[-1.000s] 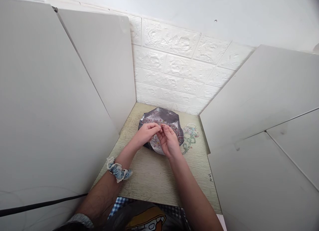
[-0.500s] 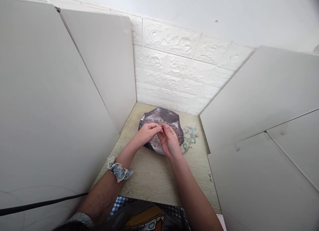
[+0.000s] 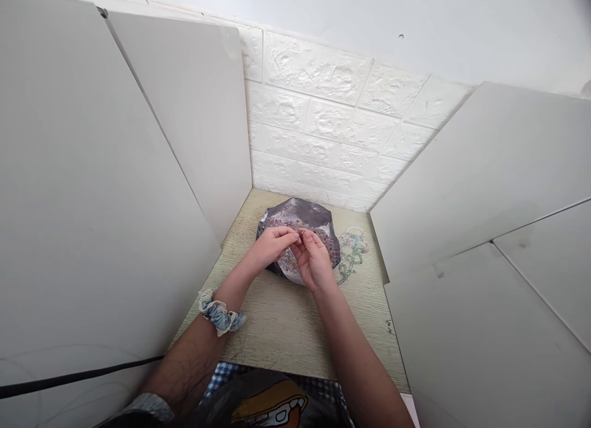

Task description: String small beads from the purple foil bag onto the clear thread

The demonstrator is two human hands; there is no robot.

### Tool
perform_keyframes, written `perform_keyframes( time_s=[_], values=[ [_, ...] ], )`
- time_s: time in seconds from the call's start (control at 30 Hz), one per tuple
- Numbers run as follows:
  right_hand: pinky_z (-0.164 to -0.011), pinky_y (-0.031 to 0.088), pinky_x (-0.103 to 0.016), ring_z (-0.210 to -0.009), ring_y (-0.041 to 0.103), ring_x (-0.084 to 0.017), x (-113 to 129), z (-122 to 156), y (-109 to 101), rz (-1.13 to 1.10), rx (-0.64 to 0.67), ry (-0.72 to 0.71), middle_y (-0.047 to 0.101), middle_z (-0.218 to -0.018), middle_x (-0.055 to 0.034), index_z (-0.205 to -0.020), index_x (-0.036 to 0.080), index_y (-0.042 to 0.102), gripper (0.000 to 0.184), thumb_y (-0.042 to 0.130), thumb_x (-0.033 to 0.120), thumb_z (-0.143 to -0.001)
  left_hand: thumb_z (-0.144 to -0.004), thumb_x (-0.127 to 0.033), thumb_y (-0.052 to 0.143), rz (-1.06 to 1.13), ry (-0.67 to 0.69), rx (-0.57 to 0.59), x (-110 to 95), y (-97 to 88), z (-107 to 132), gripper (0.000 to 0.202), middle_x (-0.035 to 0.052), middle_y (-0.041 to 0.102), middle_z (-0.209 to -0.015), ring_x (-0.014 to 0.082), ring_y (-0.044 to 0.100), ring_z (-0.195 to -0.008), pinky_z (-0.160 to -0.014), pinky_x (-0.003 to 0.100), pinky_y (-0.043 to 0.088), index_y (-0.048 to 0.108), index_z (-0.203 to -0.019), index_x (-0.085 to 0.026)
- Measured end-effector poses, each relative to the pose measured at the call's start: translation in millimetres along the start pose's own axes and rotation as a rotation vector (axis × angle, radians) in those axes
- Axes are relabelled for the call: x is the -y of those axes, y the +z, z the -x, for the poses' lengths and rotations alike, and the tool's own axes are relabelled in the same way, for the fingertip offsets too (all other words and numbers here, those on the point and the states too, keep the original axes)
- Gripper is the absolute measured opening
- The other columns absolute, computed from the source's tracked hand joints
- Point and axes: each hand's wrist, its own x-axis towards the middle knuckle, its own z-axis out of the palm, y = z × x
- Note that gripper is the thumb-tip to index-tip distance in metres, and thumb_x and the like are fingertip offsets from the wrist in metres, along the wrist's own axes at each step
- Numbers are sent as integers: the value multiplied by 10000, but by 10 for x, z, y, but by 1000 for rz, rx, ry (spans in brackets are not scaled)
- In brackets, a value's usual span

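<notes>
My left hand [image 3: 276, 243] and my right hand [image 3: 314, 258] meet fingertip to fingertip, both pinched closed. A tiny dark reddish speck shows at the right fingertips; it is too small to name, and what the left fingers pinch is hidden. Just below my hands lies an open dark bag with a shiny silver lining [image 3: 295, 209]. Many small coloured beads [image 3: 290, 265] are spread across that lining. Beside the bag, to the right of my right hand, several strands of green and clear beads [image 3: 353, 249] lie in loose loops.
The pale wood-grain tabletop [image 3: 281, 329] sits between tall white panels [image 3: 184, 108] on the left and right. A white brick-patterned wall [image 3: 323, 120] closes off the back. Small shiny bits [image 3: 388, 326] lie by the right edge. A blue scrunchie [image 3: 221, 316] circles my left wrist.
Both hands keep the same pinch in nearly the same place. The view has shifted very slightly; the bag and bead strands lie as before.
</notes>
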Motion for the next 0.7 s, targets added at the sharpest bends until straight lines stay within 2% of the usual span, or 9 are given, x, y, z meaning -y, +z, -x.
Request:
perform_keyframes(
  time_s=[0.3, 0.57, 0.63, 0.7],
  values=[
    [-683, 475, -206, -649, 558, -68, -2, -7, -7, 115, 3, -37, 617, -676, 18, -697, 175, 625, 140, 667, 274, -606, -706, -337, 507, 13, -25, 21, 20, -14, 0, 216, -88, 243, -421, 21, 190, -354, -356, 177, 117, 545, -712, -124],
    [-674, 472, -274, -655, 550, -110, 9, 1, -62, 460, -28, -188, 607, -677, -5, -705, 142, 616, 210, 584, 347, -675, -709, -370, 521, -8, -20, 38, 41, -27, -9, 257, -88, 228, -414, 18, 159, -358, -356, 183, 94, 499, -637, -125],
    [-635, 458, -256, -624, 525, -104, 38, 25, -51, 575, -35, -247, 579, -637, 1, -668, 137, 600, 209, 557, 340, -694, -707, -387, 527, -10, -20, 74, 44, -40, -3, 279, -86, 222, -413, 19, 155, -361, -356, 185, 90, 486, -613, -128],
    [-602, 430, -236, -601, 496, -96, 79, 58, -28, 728, -44, -365, 552, -610, 8, -622, 142, 579, 194, 536, 309, -711, -696, -416, 543, 24, -29, 137, 48, -58, 5, 323, -86, 207, -422, 19, 143, -365, -355, 186, 79, 439, -564, -139]
  ],
)
